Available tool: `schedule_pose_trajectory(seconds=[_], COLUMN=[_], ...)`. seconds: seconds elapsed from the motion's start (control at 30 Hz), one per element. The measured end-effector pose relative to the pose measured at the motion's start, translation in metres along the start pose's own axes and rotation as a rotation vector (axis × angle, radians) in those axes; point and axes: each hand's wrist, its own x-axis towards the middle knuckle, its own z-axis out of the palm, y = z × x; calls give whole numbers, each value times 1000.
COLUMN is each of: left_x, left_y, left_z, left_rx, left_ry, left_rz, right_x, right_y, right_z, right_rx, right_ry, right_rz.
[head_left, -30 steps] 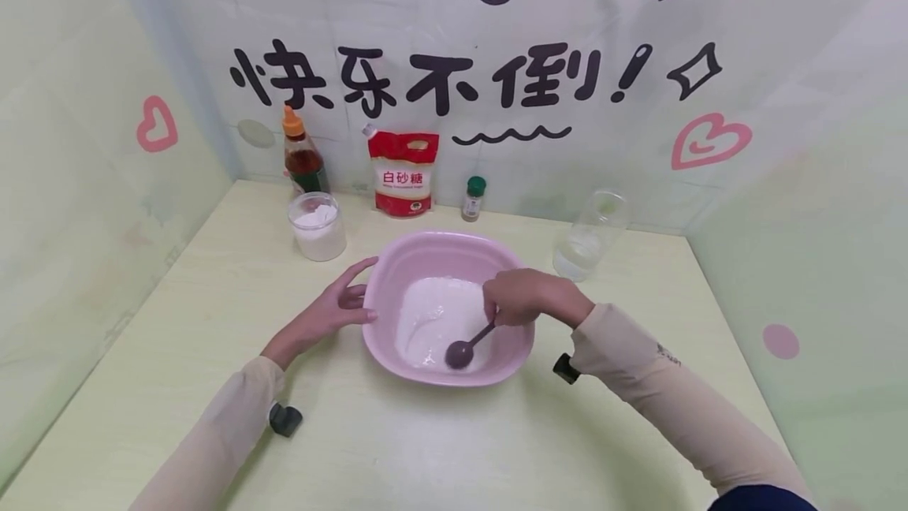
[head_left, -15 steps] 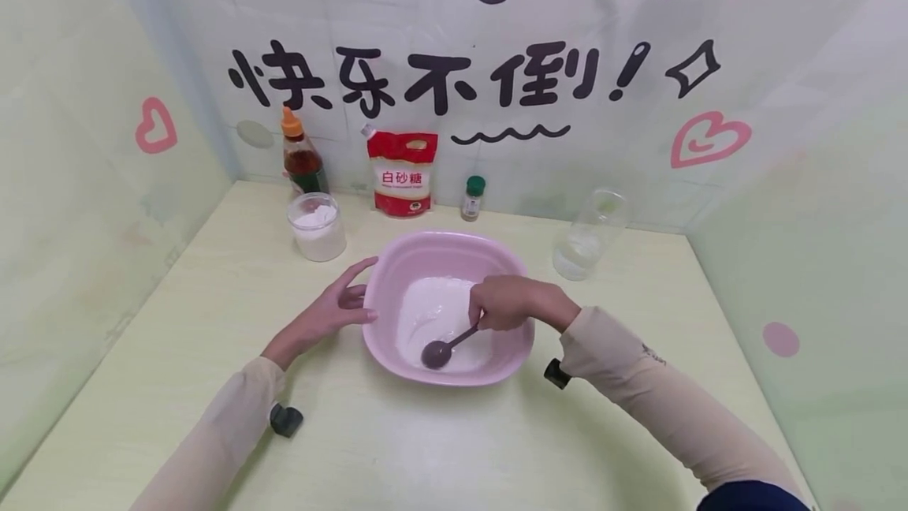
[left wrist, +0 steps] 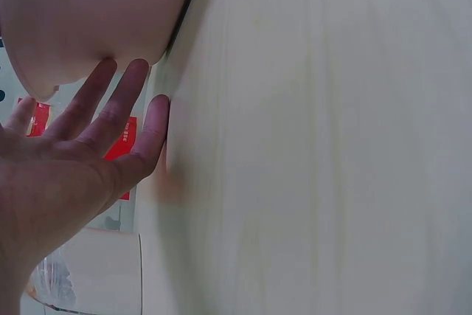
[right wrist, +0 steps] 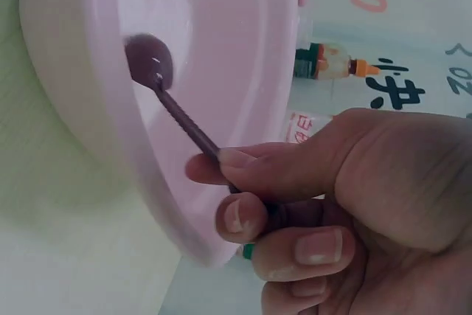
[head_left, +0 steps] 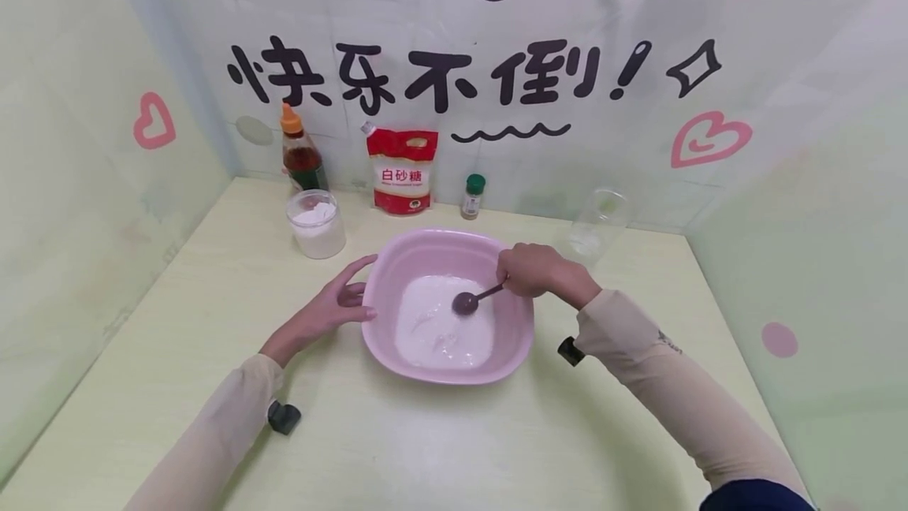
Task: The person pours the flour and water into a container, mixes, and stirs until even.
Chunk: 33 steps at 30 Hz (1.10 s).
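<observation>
A pink basin (head_left: 454,377) stands mid-table with white, wet-looking liquid (head_left: 433,322) in it. My right hand (head_left: 535,268) grips the handle of a dark brown spoon (head_left: 466,303), thumb and fingers curled round it in the right wrist view. The spoon's bowl is in the basin, over the white liquid toward the back right. My left hand (head_left: 329,310) rests against the basin's left side, thumb and index finger at the rim. In the left wrist view its fingers (left wrist: 118,112) spread out fairly straight along the basin's outer wall.
Behind the basin stand a clear jar of white powder (head_left: 317,231), an orange-capped sauce bottle (head_left: 303,156), a red-and-white sugar bag (head_left: 402,176) and a small green-capped shaker (head_left: 473,197). A clear glass container (head_left: 596,223) stands behind my right hand. Walls enclose the table's back and sides.
My right hand first moved the spoon left along the basin's front, then back and to the right, to the far part of the liquid. The left hand and basin stay in place.
</observation>
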Motion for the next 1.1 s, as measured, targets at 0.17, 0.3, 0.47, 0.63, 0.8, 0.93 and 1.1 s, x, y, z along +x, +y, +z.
schedule_pose_trajectory(seconds=[0.17,0.3,0.47,0.63,0.8,0.93,1.1], left_x=[0,0,0,-1,-1,-1,0], left_y=[-2,-4,-6,-3,-2,-1,-2], left_z=[-1,-2,-2,-2,-1,0,0], left_rx=[-12,-21,-14,-14,-15,-21,-28], left_ry=[-12,-3,-1,-6,-8,-13,-14], left_rz=[31,37,34,40,36,41,45], right_x=[14,20,17,4,-8,-10,-4], right_y=[-15,-32,-50,-53,-33,-12,3], right_z=[3,7,16,20,12,2,-4], right_rx=[-22,-60,-38,2,-27,-27,-60], right_ry=[53,73,28,-65,-119,-119,-22], right_rz=[-42,-112,-231,-241,-152,-20,32])
